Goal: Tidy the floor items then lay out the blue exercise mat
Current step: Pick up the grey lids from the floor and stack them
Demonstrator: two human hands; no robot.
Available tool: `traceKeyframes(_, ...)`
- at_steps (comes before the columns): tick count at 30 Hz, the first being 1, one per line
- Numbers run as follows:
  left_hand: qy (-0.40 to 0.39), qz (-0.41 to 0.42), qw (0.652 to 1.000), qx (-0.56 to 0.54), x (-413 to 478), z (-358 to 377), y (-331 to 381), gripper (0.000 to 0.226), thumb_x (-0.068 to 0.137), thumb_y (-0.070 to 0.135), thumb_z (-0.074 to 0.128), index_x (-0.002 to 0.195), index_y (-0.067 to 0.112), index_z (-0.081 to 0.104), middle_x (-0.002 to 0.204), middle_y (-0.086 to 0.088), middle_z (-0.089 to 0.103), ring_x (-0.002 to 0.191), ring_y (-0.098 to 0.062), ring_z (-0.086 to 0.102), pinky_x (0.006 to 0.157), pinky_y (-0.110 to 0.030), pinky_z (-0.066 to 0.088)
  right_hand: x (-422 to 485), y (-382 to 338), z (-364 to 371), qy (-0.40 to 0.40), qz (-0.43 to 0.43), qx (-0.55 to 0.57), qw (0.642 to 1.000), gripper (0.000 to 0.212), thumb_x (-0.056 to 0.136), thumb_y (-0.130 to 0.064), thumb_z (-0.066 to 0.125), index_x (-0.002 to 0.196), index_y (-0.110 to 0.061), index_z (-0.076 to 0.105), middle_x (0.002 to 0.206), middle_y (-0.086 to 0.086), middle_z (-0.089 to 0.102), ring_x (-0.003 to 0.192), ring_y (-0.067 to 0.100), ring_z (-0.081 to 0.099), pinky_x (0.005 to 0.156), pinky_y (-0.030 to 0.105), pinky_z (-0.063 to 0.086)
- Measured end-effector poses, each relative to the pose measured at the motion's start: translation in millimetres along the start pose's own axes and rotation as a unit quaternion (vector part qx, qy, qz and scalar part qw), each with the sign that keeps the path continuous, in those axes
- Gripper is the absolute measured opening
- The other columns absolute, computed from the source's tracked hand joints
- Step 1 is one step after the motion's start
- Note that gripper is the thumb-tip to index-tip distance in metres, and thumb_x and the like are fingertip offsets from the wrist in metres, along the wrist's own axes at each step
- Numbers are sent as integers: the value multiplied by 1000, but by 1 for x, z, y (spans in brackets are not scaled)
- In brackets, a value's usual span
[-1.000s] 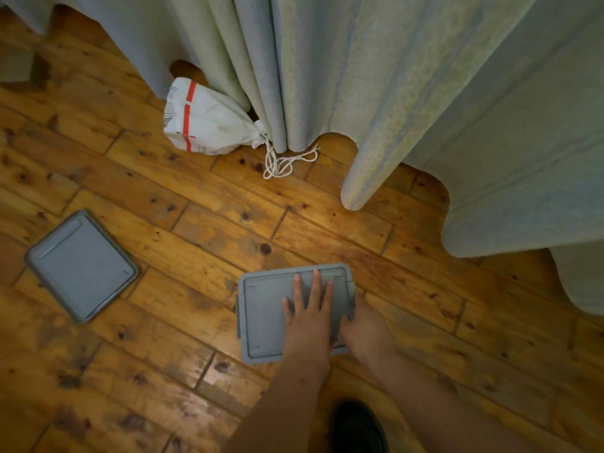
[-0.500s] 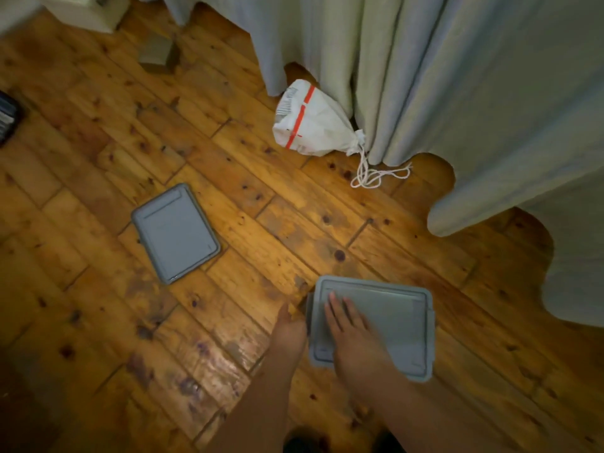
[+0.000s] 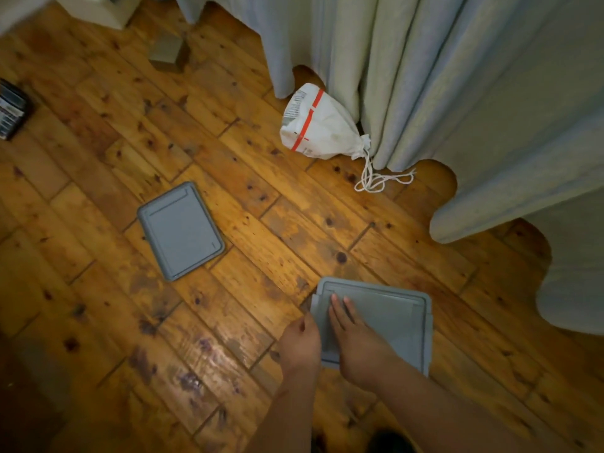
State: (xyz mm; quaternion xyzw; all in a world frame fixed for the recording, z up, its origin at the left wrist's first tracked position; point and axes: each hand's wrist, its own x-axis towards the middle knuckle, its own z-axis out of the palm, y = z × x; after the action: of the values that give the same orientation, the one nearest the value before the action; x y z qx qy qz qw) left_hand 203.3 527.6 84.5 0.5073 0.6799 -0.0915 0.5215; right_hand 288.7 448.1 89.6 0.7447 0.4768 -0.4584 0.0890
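Grey plastic rectangular lid [image 3: 392, 322] lies flat on the knotty wooden plank floor [image 3: 261, 197], low and right of centre, near the pale grey curtains [image 3: 457, 93] that hang down to the boards on the right. The right hand [image 3: 356, 344] rests palm-down on the left part of it, with the fingers [image 3: 336, 308] straight and released, pressing on the surface and closing round nothing. The left hand [image 3: 300, 341] sits at this lid's left edge with its fingers curled in against the rim (whether they truly grasp the edge or only touch it, I cannot tell). A second grey plastic lid [image 3: 181, 230] lies flat on the floor well apart, up and to the left, turned at an angle to the first. Farther back, a white drawstring cloth bag with a red stripe [image 3: 318, 129] lies on its side, its tied neck against the curtains. A small grey-brown block [image 3: 168, 52] stands near the top left, a dark flat object [image 3: 9, 109] is cut off by the left edge, and a dark shoe tip [image 3: 389, 443] shows at the bottom
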Motion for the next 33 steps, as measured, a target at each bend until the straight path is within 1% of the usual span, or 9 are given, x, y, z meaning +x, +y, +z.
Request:
traceKeyframes(2,18,9,1000,22,0,4,0,36,97,36,42,84,18,70,91,-9,70,91,-29,64,98,-50,48,0,-1,1,3,3,-1,1000,87,91,-14,44,150,-6,-19,157,5,-33,146,26,-26,123,37,7)
traceKeyframes(5,11,42,996,78,-1,3,1,37,98,37,42,88,17,71,88,-7,69,81,-25,64,84,-43,55,1,-4,3,2,9,-6,1000,88,90,-13,45,151,-5,-19,157,5,-32,145,27,-27,123,38,6)
traceKeyframes(8,-24,83,980,180,0,0,6,31,96,38,44,107,18,67,91,0,67,82,-21,64,78,-37,56,0,-4,-1,4,-1,0,1000,86,92,-14,45,152,-6,-16,158,6,-30,146,27,-26,123,39,6)
traceKeyframes(11,-60,84,970,219,-2,2,15,34,92,36,49,119,19,59,94,-1,68,81,-21,66,76,-39,58,-6,4,-6,71,26,132,988,79,94,-11,43,154,-10,-7,162,2,-16,151,19,-8,122,29,12)
traceKeyframes(14,-41,60,980,188,-9,5,29,39,86,35,49,122,23,56,94,-3,67,84,-26,67,76,-41,59,-18,21,-4,229,168,215,935,75,93,-16,45,155,-10,1,163,5,2,149,23,11,120,33,24)
traceKeyframes(17,-43,42,982,181,-7,15,39,69,85,35,52,148,19,30,118,-10,62,105,-33,62,88,-46,55,-30,51,6,290,320,257,865,81,88,-22,49,154,-6,5,161,13,10,146,31,17,119,40,20)
traceKeyframes(19,-61,29,983,168,-6,24,41,77,83,35,53,152,21,21,126,-11,58,110,-34,58,91,-46,52,-33,73,12,277,393,345,806,86,87,-26,53,154,-7,3,161,15,11,145,34,19,117,43,23)
traceKeyframes(23,-77,-41,994,69,0,30,41,54,86,29,53,139,21,45,126,-12,57,111,-34,56,93,-41,49,-29,94,18,173,386,570,704,67,90,-28,55,148,-10,29,140,17,48,121,36,51,99,44,47)
traceKeyframes(33,-58,-65,996,1,-66,-37,91,40,85,28,51,124,21,56,107,-9,59,96,-32,58,88,-42,53,-84,59,-47,192,344,603,694,38,88,-22,57,126,-18,55,109,8,61,87,24,55,63,27,44)
